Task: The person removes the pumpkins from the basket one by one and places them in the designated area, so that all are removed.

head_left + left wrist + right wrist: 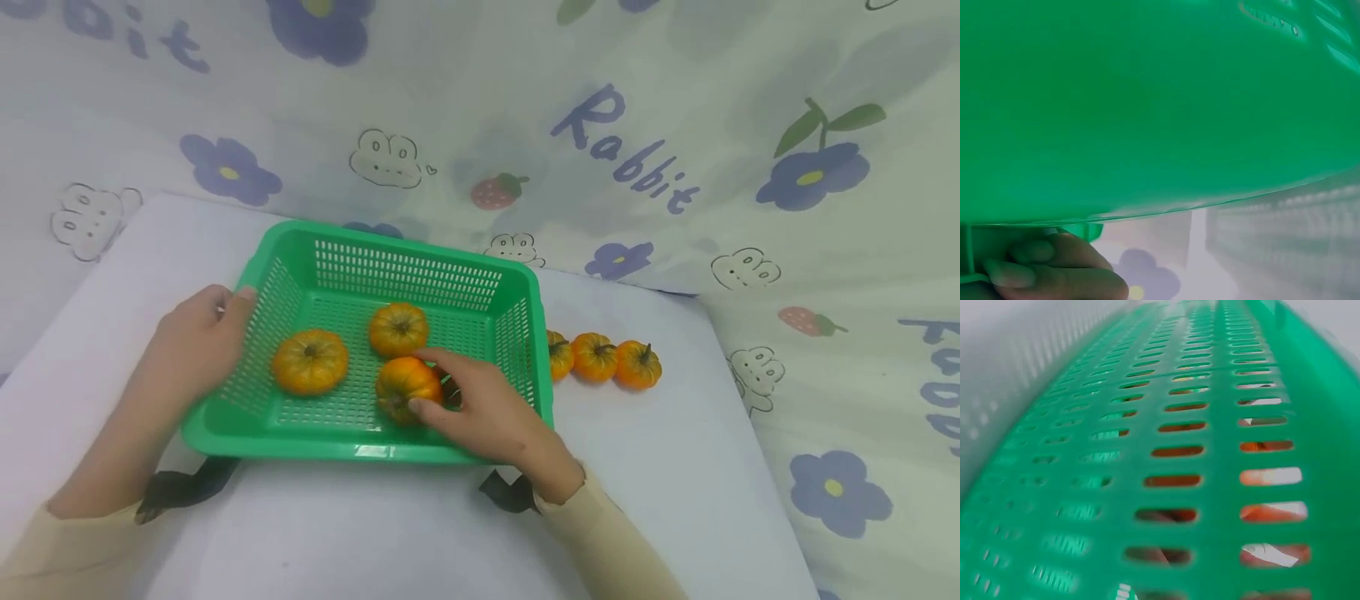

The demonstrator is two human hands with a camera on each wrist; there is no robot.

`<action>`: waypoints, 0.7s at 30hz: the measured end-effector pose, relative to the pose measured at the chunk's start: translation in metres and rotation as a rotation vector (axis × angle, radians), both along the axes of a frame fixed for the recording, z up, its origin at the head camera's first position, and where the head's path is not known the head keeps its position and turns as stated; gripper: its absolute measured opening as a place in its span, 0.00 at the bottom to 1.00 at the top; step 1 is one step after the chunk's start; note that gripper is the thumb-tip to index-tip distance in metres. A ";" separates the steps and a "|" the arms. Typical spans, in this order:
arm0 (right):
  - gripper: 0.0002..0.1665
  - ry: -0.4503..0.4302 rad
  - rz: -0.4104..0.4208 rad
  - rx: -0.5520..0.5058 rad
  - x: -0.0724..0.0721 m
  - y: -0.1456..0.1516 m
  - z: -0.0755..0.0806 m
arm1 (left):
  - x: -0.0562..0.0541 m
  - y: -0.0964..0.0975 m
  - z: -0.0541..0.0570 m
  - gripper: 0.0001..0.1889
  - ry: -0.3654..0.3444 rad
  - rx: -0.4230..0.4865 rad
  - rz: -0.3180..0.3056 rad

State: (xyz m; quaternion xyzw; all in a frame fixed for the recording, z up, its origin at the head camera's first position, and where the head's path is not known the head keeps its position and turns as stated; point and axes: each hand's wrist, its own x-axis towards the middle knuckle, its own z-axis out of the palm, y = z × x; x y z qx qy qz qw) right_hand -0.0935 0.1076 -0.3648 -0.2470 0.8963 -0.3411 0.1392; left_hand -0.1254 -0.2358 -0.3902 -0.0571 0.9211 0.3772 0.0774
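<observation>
A green plastic basket with slotted walls sits in front of me in the head view. My left hand grips its left rim, thumb on top; in the left wrist view curled fingers show beneath the green rim. Inside the basket, my right hand holds a small orange pumpkin between thumb and fingers. Two more pumpkins lie on the basket floor: one behind it and one to its left. Slotted green wall fills most of the right wrist view, with bits of orange behind the slots.
Outside the basket's right side, three small orange pumpkins stand in a row on the white table; the basket rim partly hides the nearest. A patterned cloth with rabbits and flowers hangs behind and to the right of the table.
</observation>
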 end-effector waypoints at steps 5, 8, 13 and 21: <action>0.33 0.021 -0.057 -0.025 0.006 0.012 0.009 | 0.002 0.000 0.005 0.34 0.001 -0.017 -0.008; 0.33 0.020 -0.096 -0.029 0.009 0.023 0.013 | 0.005 0.002 0.005 0.34 -0.001 -0.014 -0.012; 0.31 0.041 -0.164 -0.063 0.012 0.046 0.025 | 0.005 0.005 0.007 0.34 0.005 0.002 -0.007; 0.32 0.152 -0.277 -0.256 0.029 0.092 0.031 | 0.005 0.004 0.006 0.35 0.007 -0.007 -0.001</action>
